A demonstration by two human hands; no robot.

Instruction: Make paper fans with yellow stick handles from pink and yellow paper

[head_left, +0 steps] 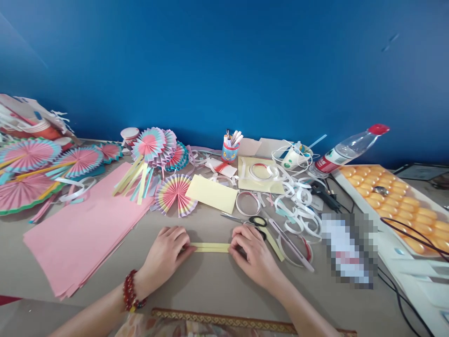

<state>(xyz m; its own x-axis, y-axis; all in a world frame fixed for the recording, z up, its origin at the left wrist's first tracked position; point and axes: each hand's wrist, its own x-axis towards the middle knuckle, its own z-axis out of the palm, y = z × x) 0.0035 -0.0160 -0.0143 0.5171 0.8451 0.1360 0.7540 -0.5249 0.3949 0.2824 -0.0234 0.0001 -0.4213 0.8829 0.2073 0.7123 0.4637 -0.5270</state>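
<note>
A narrow folded strip of pale yellow paper (212, 247) lies across the grey table in front of me, with a crease along its length. My left hand (167, 250) pinches its left end between thumb and fingers, a beaded red bracelet on that wrist. At the opposite end, my right hand (253, 252) is closed on the strip in the same way. Black-handled scissors (257, 221) lie just beyond my right hand, partly hidden by it. Behind the strip, a flat pale yellow sheet (212, 193) overlaps a pleated paper fan rosette (175, 195).
Pink paper sheets (91, 224) are stacked at left, near several pleated rosettes (30, 157). Curled white tape strips (298, 206), a glue gun (325, 195) and a lilac utility knife (291, 245) lie at right. A bottle (345, 152) leans near an orange-padded keyboard-like board (400, 201).
</note>
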